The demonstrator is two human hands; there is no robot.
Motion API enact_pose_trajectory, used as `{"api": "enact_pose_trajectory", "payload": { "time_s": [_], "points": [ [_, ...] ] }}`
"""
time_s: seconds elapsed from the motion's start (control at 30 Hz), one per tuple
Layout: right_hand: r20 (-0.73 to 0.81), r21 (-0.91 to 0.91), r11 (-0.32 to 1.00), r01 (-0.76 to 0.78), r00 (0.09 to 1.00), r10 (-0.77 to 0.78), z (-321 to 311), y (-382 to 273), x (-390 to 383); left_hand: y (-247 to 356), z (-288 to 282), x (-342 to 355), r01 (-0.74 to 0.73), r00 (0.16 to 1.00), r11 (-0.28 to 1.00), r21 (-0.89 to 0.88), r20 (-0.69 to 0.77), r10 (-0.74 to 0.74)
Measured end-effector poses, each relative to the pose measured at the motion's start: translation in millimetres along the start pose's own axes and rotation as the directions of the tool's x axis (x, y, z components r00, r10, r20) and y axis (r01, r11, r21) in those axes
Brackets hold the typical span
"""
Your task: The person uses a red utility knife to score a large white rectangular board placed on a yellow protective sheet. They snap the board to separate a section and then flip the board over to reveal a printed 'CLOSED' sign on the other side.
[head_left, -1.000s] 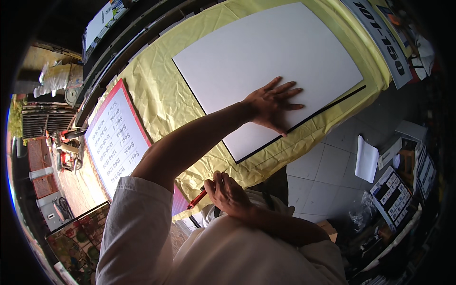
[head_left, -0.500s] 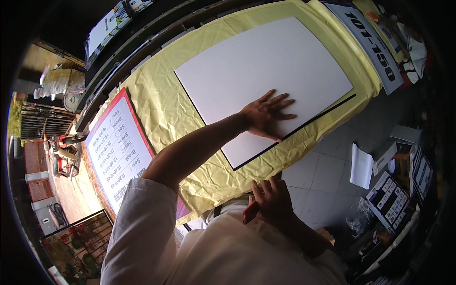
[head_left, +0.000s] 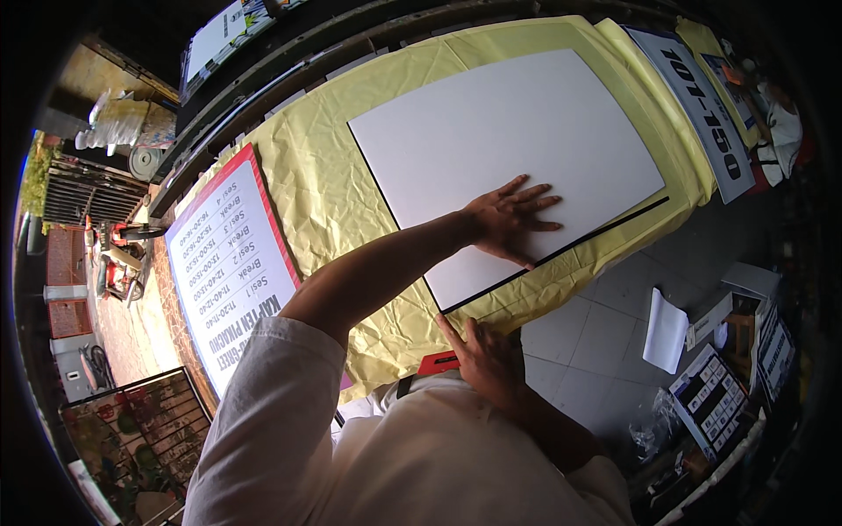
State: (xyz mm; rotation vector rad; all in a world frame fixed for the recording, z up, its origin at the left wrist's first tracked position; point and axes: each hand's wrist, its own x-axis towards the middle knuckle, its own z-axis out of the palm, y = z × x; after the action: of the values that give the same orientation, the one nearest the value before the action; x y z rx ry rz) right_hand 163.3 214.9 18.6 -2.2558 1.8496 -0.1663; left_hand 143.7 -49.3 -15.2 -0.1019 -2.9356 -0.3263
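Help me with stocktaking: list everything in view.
Board: one, white, on sheet
Sheet: one, yellow, under board
Red-edged sign: one, white, left of board
Numbered sign: one, pale, right of board
Paper: one, white, floor at right
Printed panel: one, black-white, lower right
Motorbike: one, red, far left
Tool: one, red, in right hand
Clutter: uncountable, mixed, around edges
Shirt: one, pale, bottom centre
Left hand: one, bare, flat on board
Right hand: one, bare, by board's near corner

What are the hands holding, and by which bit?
The right hand holds a red tool by its right end, tucked under the hand; the left end sticks out. The left hand holds nothing, lying spread on the board.
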Motion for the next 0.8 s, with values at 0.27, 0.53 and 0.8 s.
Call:
{"api": "enact_pose_trajectory", "payload": {
  "time_s": [0.27,0.53,0.8],
  "points": [
    [0.048,0.062,0.995,-0.076,0.996,0.073,-2.9,-4.7,2.2,-0.6,3.5,1.3,-0.001,1.000,1.000,-0.030,-0.027,0.000],
    [0.064,0.117,0.992,-0.053,0.997,0.046,-3.0,-0.8,2.1,-1.1,2.6,0.2,0.004,1.000,0.999,-0.045,-0.018,-0.005],
    [-0.028,0.166,0.986,-0.009,1.000,0.014,3.1,2.6,-13.3,-0.1,1.5,1.2,0.012,1.000,0.999,-0.047,-0.004,-0.013]
  ]
}}
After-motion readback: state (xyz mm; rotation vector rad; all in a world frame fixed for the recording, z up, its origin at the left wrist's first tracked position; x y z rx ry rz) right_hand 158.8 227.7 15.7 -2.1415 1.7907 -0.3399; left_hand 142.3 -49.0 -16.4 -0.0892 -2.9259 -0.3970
